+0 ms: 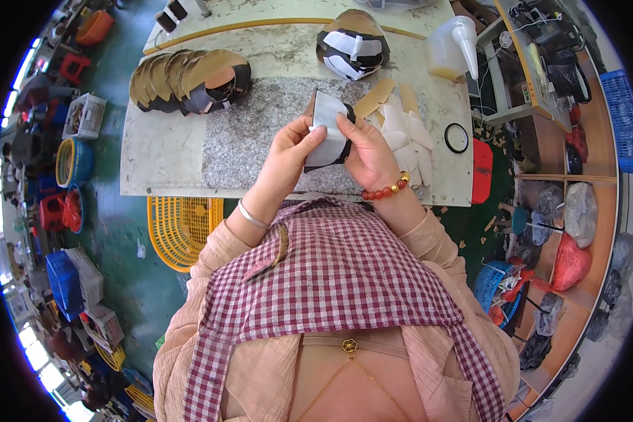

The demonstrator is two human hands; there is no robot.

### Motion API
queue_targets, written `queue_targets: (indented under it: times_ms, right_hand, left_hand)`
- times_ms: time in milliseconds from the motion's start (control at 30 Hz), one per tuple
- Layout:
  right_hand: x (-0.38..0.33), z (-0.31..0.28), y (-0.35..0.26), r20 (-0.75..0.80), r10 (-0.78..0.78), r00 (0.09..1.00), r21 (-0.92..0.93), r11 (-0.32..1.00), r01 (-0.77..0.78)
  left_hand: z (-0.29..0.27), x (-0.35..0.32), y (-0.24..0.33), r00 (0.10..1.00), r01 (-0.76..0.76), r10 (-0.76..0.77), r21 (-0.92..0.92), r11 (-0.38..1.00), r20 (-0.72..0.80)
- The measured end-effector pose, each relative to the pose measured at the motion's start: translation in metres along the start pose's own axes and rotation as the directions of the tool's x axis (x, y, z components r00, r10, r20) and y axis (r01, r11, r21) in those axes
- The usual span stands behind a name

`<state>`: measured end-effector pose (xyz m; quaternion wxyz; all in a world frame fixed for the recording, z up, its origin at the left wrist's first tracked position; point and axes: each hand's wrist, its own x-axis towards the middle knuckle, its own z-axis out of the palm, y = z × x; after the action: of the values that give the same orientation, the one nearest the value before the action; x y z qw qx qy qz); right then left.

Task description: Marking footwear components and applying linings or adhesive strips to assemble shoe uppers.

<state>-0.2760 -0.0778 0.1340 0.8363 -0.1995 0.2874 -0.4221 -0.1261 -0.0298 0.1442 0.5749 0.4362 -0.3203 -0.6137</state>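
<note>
Over the near part of the worktable, both hands hold a folded shoe-upper piece [327, 116] with a pale white-grey face and black edges. My left hand [288, 149] grips its left side, thumb pressed on the pale face. On its right edge my right hand [371, 151] is closed, the thumb near the top; its other fingers are partly hidden behind the piece. Beneath lies a speckled stone slab [239, 144]. Just right of my right hand, cream and tan flat pieces [406, 137] lie in a loose pile.
At the table's left, a row of brown-and-black shoe parts [183, 77] overlaps. Another black-and-white stack [353, 49] stands at the back. A translucent container [446, 56] with a white nozzle and a black ring [456, 138] are at right. A yellow basket [179, 235] sits below the table's left edge.
</note>
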Motion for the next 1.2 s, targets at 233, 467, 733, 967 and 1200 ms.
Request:
queue_targets:
  times_ms: [233,467,733,967,1200]
  right_hand:
    - [-0.002,-0.004,-0.008,0.008,-0.081,0.997,-0.234,0.969,0.08]
    - [0.027,0.005,-0.03,0.158,-0.07,0.985,-0.326,0.938,0.119]
    - [0.121,0.064,-0.16,0.593,-0.344,0.728,-0.717,0.184,0.672]
    - [0.18,-0.047,-0.131,0.834,-0.26,0.488,-0.434,-0.853,0.288]
    - [0.102,-0.144,-0.083,0.33,-0.367,0.87,-0.898,-0.407,0.169]
  left_hand:
    - [-0.01,0.002,-0.007,0.972,0.229,-0.204,-0.255,0.94,0.12]
    - [-0.003,0.009,-0.004,0.993,-0.036,0.099,0.609,0.792,-0.07]
    - [-0.018,-0.003,-0.022,0.992,-0.129,0.115,0.534,0.836,0.059]
    - [-0.027,-0.024,-0.032,0.961,-0.19,-0.064,0.81,0.555,0.27]
    - [-0.036,-0.028,-0.039,0.959,-0.177,-0.128,0.891,0.419,0.251]
